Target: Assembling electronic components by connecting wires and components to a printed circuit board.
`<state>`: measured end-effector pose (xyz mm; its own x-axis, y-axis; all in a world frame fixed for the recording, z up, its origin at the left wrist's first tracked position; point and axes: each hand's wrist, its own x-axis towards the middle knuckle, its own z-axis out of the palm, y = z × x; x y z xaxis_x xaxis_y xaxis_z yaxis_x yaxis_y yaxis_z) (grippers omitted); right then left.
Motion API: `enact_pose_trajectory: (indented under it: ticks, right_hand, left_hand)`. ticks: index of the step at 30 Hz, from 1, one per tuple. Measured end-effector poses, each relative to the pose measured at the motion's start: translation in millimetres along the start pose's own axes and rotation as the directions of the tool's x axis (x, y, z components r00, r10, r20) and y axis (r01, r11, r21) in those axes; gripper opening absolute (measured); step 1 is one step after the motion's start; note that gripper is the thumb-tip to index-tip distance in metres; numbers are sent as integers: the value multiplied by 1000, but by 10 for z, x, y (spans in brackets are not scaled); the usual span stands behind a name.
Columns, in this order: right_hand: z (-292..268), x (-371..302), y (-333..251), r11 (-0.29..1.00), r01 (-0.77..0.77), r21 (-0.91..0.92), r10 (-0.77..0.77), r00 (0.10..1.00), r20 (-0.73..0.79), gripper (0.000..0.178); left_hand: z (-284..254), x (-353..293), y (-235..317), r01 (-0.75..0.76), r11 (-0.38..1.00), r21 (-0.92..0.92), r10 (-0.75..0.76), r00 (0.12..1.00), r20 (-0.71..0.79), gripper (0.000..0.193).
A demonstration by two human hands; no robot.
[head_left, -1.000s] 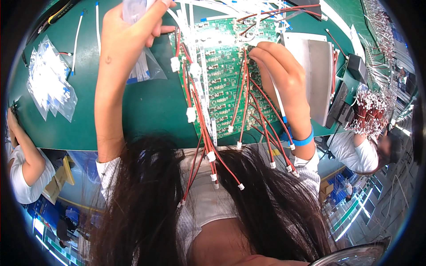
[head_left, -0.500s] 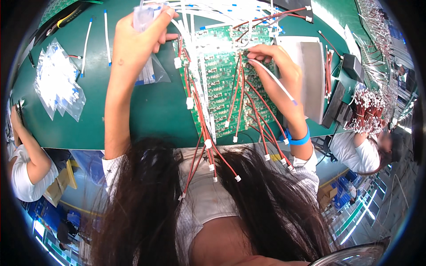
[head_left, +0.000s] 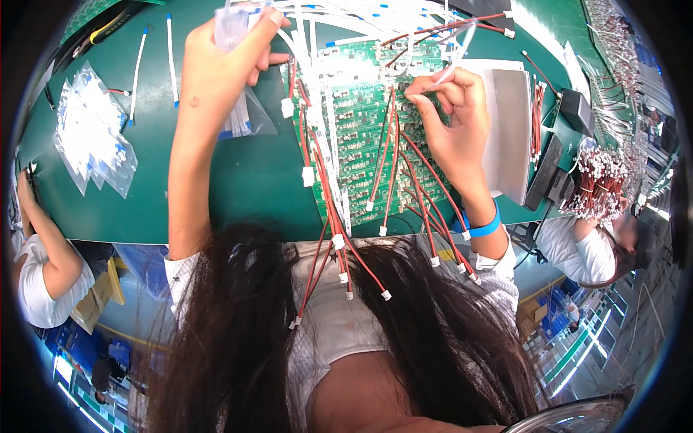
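A panel of green circuit boards (head_left: 359,137) lies on the table before me, with red-and-black wire leads (head_left: 382,155) hanging from it past the near edge. White flat ribbon cables (head_left: 312,43) run across its left part and beyond its far side. My left hand (head_left: 234,54) is closed round a clear plastic bag (head_left: 254,115) of blue-tipped flat cables, left of the panel. Over the panel's right side, my right hand (head_left: 458,108) pinches a white flat cable (head_left: 460,54) between thumb and fingers. That cable slants up and away; its gripped end is hidden.
Another bag of flat cables (head_left: 94,133) lies at the left, near two loose cables. A grey flat stack (head_left: 505,133), a black box (head_left: 577,110) and bundled red leads (head_left: 595,180) stand at the right. Co-workers sit at both sides.
My right hand has turned, and its flat cable has swung from pointing down toward my wrist to pointing up and away. The left hand has stayed nearly still with the bag.
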<state>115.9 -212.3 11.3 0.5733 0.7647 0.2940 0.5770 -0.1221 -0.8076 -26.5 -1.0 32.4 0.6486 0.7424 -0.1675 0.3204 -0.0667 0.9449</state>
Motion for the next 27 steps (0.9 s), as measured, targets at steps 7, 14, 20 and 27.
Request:
enact_pose_trajectory:
  ticks: [7,14,20,27]
  right_hand:
    - [17,1,-27,998,19,58,-21,999,38,33]
    - [33,-23,-67,1000,21,-11,-21,999,34,30]
    - [47,-44,-46,985,93,-147,-97,995,-22,26]
    - [62,-46,-77,975,120,-189,-129,991,-37,25]
  left_hand:
    - [-6,7,-44,-40,999,-36,40,999,2,20]
    - [-7,0,-31,-42,999,-33,42,999,6,20]
    - [19,30,-55,-45,997,-60,47,999,19,20]
    - [-3,22,-61,-31,997,-67,31,999,-8,20]
